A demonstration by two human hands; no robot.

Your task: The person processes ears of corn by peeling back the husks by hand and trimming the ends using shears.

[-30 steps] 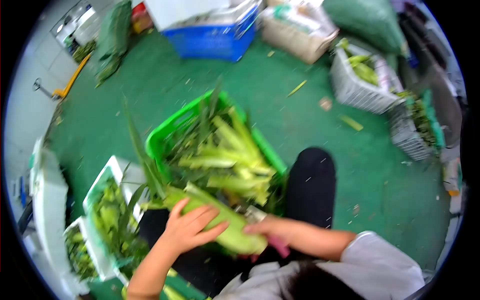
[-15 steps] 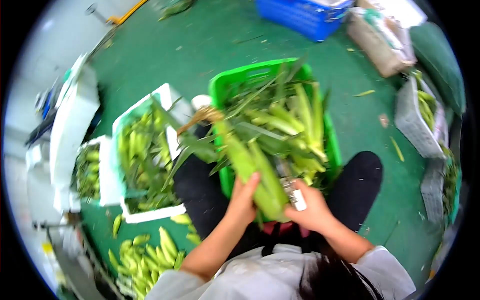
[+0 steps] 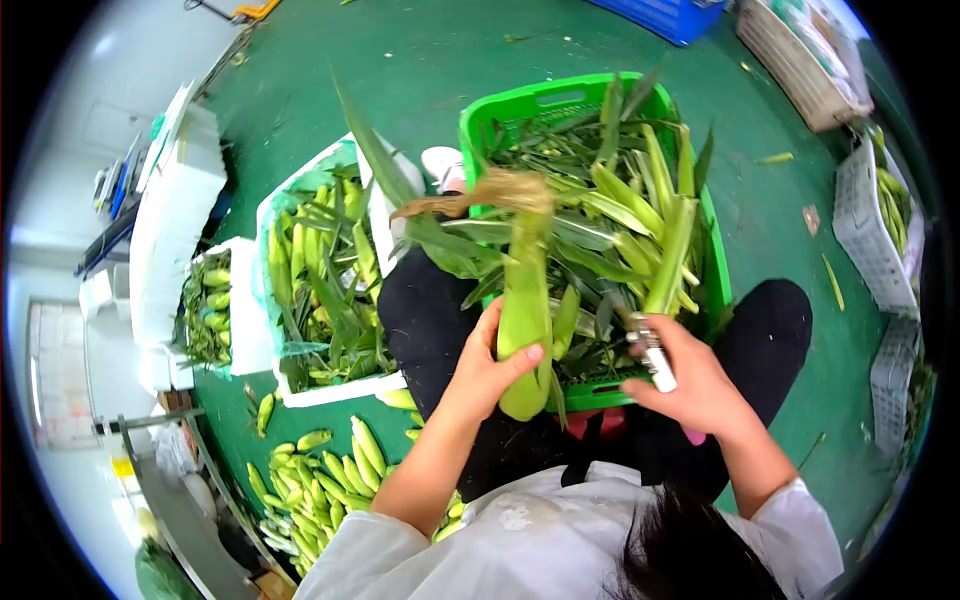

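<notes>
My left hand [image 3: 482,372] is wrapped round an ear of corn [image 3: 526,310] in its green husk. The ear stands nearly upright, its brown silk [image 3: 500,192] at the far end. In my right hand [image 3: 697,385] is a short knife-like metal tool [image 3: 650,352] with a white end; its exact kind is unclear. The tool is apart from the ear. A pale green husk piece [image 3: 672,255] rises just beyond my right fingers; whether they touch it I cannot tell. Below both hands, a green crate [image 3: 722,270] between my knees holds loose husks and leaves.
Left of my knee stands a white foam box [image 3: 345,388] of corn ears, with another foam box [image 3: 252,310] beside it. A pile of trimmed corn [image 3: 325,490] lies on the floor at lower left. White crates [image 3: 870,235] line the right side; a blue crate [image 3: 665,18] stands at the back.
My right hand has moved right with the tool, away from the ear. My left hand has turned the ear from slanted to nearly upright. The view has shifted slightly.
</notes>
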